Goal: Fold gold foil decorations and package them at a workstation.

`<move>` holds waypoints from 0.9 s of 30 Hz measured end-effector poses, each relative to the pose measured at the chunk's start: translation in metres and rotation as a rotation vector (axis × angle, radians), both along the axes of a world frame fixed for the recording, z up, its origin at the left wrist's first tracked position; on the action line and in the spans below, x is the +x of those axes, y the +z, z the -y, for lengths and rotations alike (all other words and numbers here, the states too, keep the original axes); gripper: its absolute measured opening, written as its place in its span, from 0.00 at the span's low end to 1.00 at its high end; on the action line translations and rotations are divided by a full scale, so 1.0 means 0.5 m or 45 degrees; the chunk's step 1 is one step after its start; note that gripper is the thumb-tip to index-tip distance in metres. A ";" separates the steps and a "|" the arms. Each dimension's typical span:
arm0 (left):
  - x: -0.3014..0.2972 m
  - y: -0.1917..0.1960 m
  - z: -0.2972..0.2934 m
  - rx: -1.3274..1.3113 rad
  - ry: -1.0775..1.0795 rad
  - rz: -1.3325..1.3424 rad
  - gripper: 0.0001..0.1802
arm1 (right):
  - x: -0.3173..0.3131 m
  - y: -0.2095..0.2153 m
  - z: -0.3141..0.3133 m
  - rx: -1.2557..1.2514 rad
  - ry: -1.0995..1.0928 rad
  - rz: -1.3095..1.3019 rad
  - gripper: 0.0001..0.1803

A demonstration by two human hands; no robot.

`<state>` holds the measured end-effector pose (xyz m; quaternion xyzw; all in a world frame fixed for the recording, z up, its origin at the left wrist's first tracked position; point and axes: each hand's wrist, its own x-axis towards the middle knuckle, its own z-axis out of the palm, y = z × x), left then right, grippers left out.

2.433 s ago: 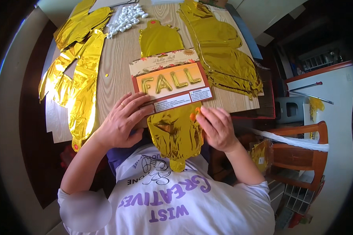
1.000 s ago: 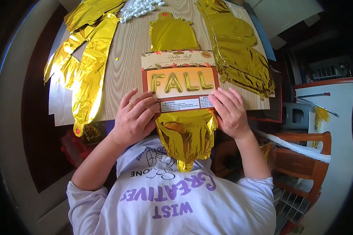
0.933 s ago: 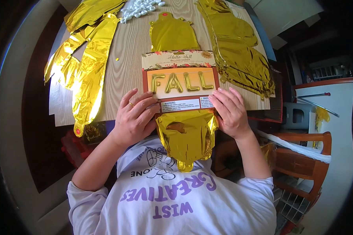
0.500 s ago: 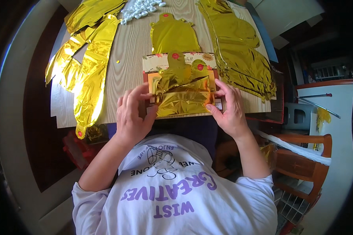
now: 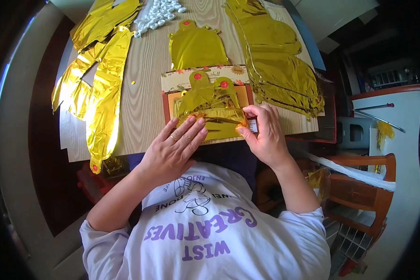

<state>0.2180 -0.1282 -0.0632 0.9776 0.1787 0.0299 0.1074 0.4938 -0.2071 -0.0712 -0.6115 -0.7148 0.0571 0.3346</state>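
A gold foil balloon [image 5: 205, 99], folded over on itself with two red-marked tabs sticking up, lies on a printed card [image 5: 169, 84] with an orange lower part and leafy border. Flat on the near-left part of the foil rests my left hand [image 5: 172, 145], fingers stretched out and a ring on one. My right hand [image 5: 266, 134] pinches the foil's right edge between thumb and forefinger. Just beyond the card, another flat gold foil piece [image 5: 198, 49] with a red-marked tab lies on the table. What is under my left palm is hidden.
Long gold foil balloons [image 5: 108, 88] lie along the left, one overhanging the wooden table's [image 5: 147, 88] near edge. More flat gold foil [image 5: 284, 70] covers the right side. Small white pieces [image 5: 157, 17] are heaped at the far left. A wooden chair [image 5: 359, 186] stands at right.
My left hand has gone from holding the foil's left edge to lying flat on its near part. The foil's near section now looks folded lower; my right hand stays at the right edge.
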 end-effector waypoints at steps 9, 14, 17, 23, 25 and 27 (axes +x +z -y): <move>-0.025 -0.024 0.013 0.264 0.000 0.050 0.37 | -0.022 0.036 0.069 0.303 -0.102 0.275 0.18; -0.033 -0.053 0.032 0.178 0.045 0.256 0.34 | -0.152 0.007 0.068 0.145 0.013 0.642 0.26; -0.036 -0.047 0.033 0.203 0.079 0.348 0.30 | -0.171 -0.007 0.053 0.116 -0.017 0.669 0.18; -0.037 -0.022 0.026 0.183 0.246 0.674 0.32 | -0.153 0.040 0.053 0.179 0.019 0.735 0.12; -0.047 -0.010 0.016 0.098 0.310 0.861 0.30 | -0.129 0.050 0.057 0.295 -0.013 0.700 0.12; -0.057 0.000 0.009 0.020 0.360 0.960 0.31 | -0.111 0.080 0.068 0.387 -0.074 0.665 0.13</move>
